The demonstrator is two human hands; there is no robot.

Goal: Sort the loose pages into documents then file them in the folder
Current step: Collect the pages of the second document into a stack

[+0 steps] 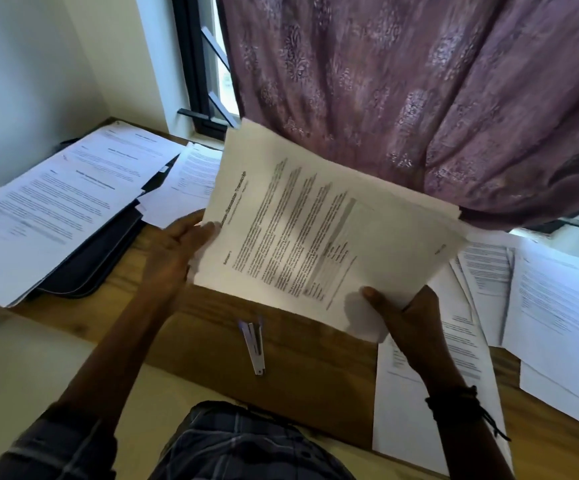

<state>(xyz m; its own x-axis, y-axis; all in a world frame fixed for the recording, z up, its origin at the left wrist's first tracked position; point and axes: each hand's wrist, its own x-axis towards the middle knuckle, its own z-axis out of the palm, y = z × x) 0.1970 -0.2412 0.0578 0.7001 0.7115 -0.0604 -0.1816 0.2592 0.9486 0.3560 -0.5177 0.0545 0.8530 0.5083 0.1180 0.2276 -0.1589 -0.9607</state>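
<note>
I hold a thick stack of printed pages (315, 230) lifted above the wooden table (281, 358), turned sideways with its heading toward the left. My left hand (177, 247) grips the stack's left edge. My right hand (409, 320) pinches its lower right corner, thumb on top. A dark folder (97, 261) lies at the left, mostly covered by overlapping sorted pages (56, 206). More loose pages (540, 306) are spread on the right side of the table.
A white stapler (254, 344) lies on the table below the stack. A purple patterned curtain (419, 98) hangs behind it, beside a window frame (198, 64). A few pages (191, 181) lie at the back, past the folder.
</note>
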